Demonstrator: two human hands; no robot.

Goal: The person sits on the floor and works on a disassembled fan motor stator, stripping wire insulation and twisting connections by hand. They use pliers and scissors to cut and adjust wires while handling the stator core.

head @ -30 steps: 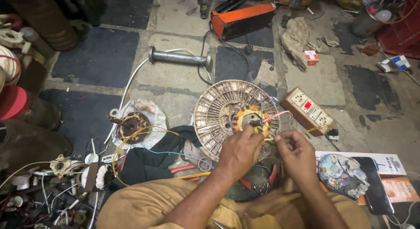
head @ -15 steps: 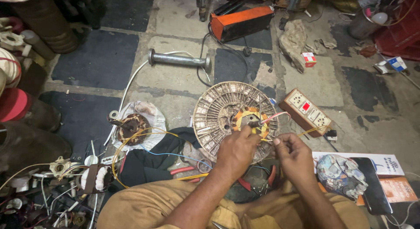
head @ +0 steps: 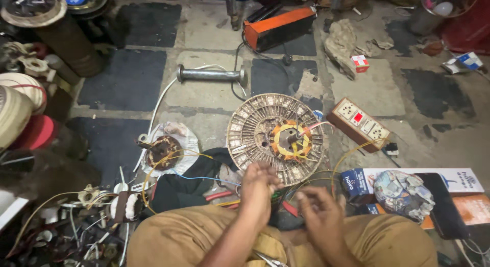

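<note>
Grimy chequered workshop floor (head: 127, 83) is lying under a seated person's knees. Just beyond the knees, a round fan motor stator (head: 275, 138) is lying flat, its yellow-taped centre trailing loose wires, so the wiring looks unfinished. Nearer than the stator, the left hand (head: 259, 188) is curling loosely and the right hand (head: 320, 216) is half open; thin wire between them cannot be confirmed. Right of the stator, a socket board (head: 358, 123) is resting.

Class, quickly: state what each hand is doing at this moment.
Left hand: fingers curled, blurred; cannot tell if it holds anything.
Right hand: fingers loosely open, apparently empty.
</note>
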